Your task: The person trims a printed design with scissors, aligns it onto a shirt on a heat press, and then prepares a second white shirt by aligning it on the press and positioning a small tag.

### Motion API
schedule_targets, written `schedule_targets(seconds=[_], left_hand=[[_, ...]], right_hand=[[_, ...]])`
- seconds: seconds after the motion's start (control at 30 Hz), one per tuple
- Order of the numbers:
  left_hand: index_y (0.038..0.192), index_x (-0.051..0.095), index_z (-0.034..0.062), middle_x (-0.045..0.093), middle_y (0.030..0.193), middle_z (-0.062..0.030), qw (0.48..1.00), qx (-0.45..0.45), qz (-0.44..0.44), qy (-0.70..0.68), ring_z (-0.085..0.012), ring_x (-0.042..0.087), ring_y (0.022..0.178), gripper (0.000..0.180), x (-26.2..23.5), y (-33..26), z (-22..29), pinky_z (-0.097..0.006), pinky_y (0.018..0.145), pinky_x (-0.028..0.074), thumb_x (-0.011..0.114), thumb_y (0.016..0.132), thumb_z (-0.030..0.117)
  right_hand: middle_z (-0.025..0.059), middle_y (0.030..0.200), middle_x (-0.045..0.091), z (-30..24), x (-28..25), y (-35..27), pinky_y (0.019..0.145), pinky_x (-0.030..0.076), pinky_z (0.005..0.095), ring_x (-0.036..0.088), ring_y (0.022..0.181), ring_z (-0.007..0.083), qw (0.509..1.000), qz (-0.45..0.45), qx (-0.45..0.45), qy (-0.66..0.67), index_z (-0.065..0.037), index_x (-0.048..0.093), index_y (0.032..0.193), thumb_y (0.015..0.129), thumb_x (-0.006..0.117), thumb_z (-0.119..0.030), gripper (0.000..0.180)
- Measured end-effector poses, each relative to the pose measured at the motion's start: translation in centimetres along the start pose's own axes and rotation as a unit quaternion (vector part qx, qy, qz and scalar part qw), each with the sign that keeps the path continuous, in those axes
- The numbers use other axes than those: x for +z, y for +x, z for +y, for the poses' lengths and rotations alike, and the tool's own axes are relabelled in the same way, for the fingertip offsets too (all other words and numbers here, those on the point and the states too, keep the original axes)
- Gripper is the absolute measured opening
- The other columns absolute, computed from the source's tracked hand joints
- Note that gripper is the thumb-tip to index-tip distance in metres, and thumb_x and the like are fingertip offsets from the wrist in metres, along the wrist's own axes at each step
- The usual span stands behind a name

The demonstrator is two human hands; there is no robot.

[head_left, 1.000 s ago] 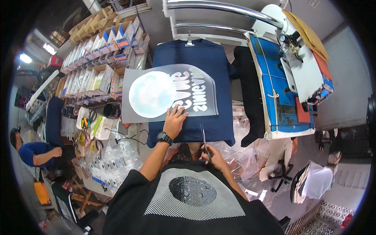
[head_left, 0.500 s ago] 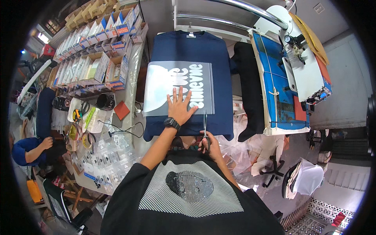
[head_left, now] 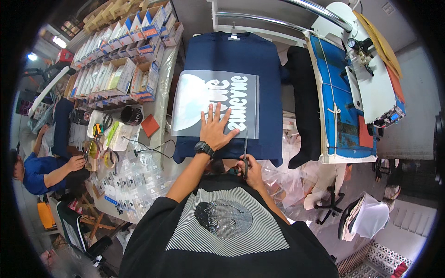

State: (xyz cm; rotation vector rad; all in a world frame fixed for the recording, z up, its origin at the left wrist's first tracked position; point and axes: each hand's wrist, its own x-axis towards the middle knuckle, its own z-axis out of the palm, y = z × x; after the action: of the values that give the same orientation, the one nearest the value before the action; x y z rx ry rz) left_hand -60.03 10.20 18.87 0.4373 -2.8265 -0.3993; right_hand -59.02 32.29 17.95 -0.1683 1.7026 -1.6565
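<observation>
A navy T-shirt (head_left: 269, 60) lies spread out in front of me, collar at the far end. On it rests a translucent transfer film (head_left: 253, 106) with white lettering and a pale rounded shape. My left hand (head_left: 216, 129) is pressed flat on the film's near part, fingers spread, a black watch at its wrist. In my right hand (head_left: 251, 169), by the shirt's near edge, is a pair of scissors (head_left: 246, 141). Their blades point away from me and reach the film's near right corner. The fingers in the handles are partly hidden.
Left stands a table with boxes of packets (head_left: 113, 78), a black mug (head_left: 131, 115), a tape roll (head_left: 111, 159) and clear bags (head_left: 139, 180). A co-worker in blue (head_left: 34, 171) is beyond it. On the right are a black padded arm (head_left: 303, 106) and a blue-topped press (head_left: 327, 92).
The scissor blades look closer together than before. My left hand stays flat on the film. The view has shifted slightly, and the co-worker at the left has come further into sight.
</observation>
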Motion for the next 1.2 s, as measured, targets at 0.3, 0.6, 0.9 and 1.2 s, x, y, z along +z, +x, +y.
schedule_targets(seconds=[0.3, 0.6, 0.9, 1.2], left_hand=[[0.148, 0.04, 0.0235, 0.023, 0.158, -0.0167, 1.0, 0.002, 0.005, 0.003, -0.042, 0.019, 0.145, 0.093, -0.3, -0.1, 0.1, -0.063, 0.114, 0.012, 0.054, 0.075, 0.079], [0.149, 0.039, 0.0236, 0.022, 0.158, -0.0159, 1.0, -0.006, 0.002, -0.001, -0.041, 0.018, 0.146, 0.101, -0.4, 0.0, 0.1, -0.062, 0.115, 0.012, 0.059, 0.068, 0.081], [0.148, 0.04, 0.024, 0.021, 0.159, -0.0146, 1.0, -0.012, -0.001, -0.012, -0.0389, 0.016, 0.147, 0.1, -0.4, 0.0, 0.0, -0.06, 0.116, 0.01, 0.062, 0.067, 0.079], [0.148, 0.039, 0.0244, 0.02, 0.159, -0.0149, 1.0, -0.015, -0.009, -0.012, -0.0386, 0.015, 0.147, 0.1, -0.4, 0.1, 0.0, -0.06, 0.116, 0.01, 0.063, 0.067, 0.077]], right_hand=[[0.0012, 0.072, 0.06, 0.1, -0.2, -0.5, 0.053, 0.047, 0.0224, 0.055, 0.06, 0.0066, 0.999, 0.01, -0.001, -0.049, -0.001, 0.056, 0.112, 0.091, 0.07, -0.027, 0.037], [0.0033, 0.068, 0.06, -0.8, 0.8, -0.8, 0.051, 0.047, 0.025, 0.055, 0.056, 0.0087, 0.996, 0.043, -0.059, -0.048, -0.002, 0.044, 0.138, 0.092, 0.068, -0.021, 0.055], [0.0005, 0.065, 0.055, -1.6, 0.6, 1.3, 0.048, 0.046, 0.0248, 0.052, 0.055, 0.0064, 0.985, 0.044, -0.076, -0.148, -0.01, 0.038, 0.148, 0.092, 0.068, -0.028, 0.066], [-0.0008, 0.062, 0.051, -3.3, 0.7, 3.3, 0.046, 0.046, 0.0238, 0.051, 0.055, 0.0055, 0.984, 0.048, -0.084, -0.147, -0.004, 0.039, 0.146, 0.091, 0.069, -0.037, 0.072]])
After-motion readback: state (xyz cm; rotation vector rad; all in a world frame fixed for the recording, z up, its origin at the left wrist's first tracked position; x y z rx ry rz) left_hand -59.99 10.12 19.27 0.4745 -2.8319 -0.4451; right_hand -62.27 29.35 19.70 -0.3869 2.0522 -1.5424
